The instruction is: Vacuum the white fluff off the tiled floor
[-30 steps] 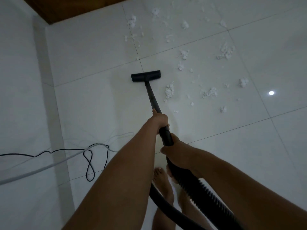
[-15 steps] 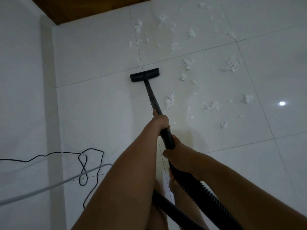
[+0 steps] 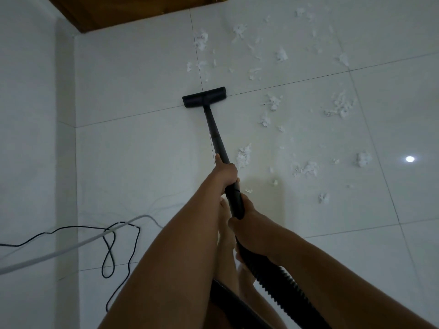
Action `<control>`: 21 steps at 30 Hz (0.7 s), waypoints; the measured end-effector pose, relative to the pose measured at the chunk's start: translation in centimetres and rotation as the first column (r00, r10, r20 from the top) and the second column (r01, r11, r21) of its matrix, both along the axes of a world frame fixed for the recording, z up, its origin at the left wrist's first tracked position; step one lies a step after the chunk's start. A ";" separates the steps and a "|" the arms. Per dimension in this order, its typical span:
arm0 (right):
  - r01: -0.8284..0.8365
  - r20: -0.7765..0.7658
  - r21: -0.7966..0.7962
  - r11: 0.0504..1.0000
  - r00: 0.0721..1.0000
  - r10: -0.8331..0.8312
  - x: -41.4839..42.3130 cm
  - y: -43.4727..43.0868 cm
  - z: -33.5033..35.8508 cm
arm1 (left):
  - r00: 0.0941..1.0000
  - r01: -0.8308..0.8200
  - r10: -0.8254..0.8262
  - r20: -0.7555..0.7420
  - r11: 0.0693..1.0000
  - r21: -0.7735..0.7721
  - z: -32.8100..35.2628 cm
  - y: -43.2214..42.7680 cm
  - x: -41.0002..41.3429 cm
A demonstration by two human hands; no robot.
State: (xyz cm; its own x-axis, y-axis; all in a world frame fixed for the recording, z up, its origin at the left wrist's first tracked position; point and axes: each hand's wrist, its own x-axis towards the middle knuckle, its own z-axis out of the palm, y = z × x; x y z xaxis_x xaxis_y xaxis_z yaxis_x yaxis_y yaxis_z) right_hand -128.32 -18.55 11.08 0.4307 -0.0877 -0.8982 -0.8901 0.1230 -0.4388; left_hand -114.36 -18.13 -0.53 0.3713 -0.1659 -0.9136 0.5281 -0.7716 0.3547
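**Spotter:** Why both hands on it?

**Me:** I steer with one and push with the other. My left hand point(image 3: 226, 173) is wrapped fully round the black wand point(image 3: 215, 131), further down its length. My right hand point(image 3: 247, 219) is closed tight on the cuff where the ribbed hose point(image 3: 280, 279) joins. The floor nozzle point(image 3: 204, 97) lies flat on the tiled floor point(image 3: 142, 162), right at a grout crossing.

**Spotter:** And the fluff?

**Me:** The white fluff point(image 3: 339, 106) is scattered to the right of the nozzle and beyond it. One clump sits just beside the wand, near my left hand. I see none to the nozzle's left.

**Spotter:** Room to move?

**Me:** There's plenty of open tile to the right, and ahead as far as the wooden edge point(image 3: 133, 10). The wall point(image 3: 28, 115) closes off my left. A looped black cord point(image 3: 109, 252) and a white cable point(image 3: 47, 255) lie near my feet on that side. I judge that sweeping rightward keeps the hose away from both.
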 end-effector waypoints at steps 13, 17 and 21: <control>0.076 0.005 0.061 0.995 0.997 -0.076 6.1 -2.2 -3.1 | 0.999 0.016 -0.016 0.035 1.000 0.000 -2.8 -2.6 6.7; 0.069 0.008 0.050 0.996 0.998 -0.070 6.8 -2.3 -3.8 | 0.998 0.027 -0.027 0.050 1.000 -0.005 -3.5 -2.8 7.5; 0.098 0.003 0.070 0.993 0.995 -0.098 7.0 -1.9 -4.0 | 0.997 0.040 -0.040 0.063 0.999 0.009 -3.8 -2.7 7.8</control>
State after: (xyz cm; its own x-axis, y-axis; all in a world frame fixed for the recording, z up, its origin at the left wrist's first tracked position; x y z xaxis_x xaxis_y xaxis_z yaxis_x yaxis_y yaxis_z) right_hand -121.30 -20.49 7.06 0.4287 -0.0675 -0.9009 -0.8695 0.2400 -0.4317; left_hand -106.57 -20.80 -4.31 0.4213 -0.1749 -0.8899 0.4736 -0.7944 0.3803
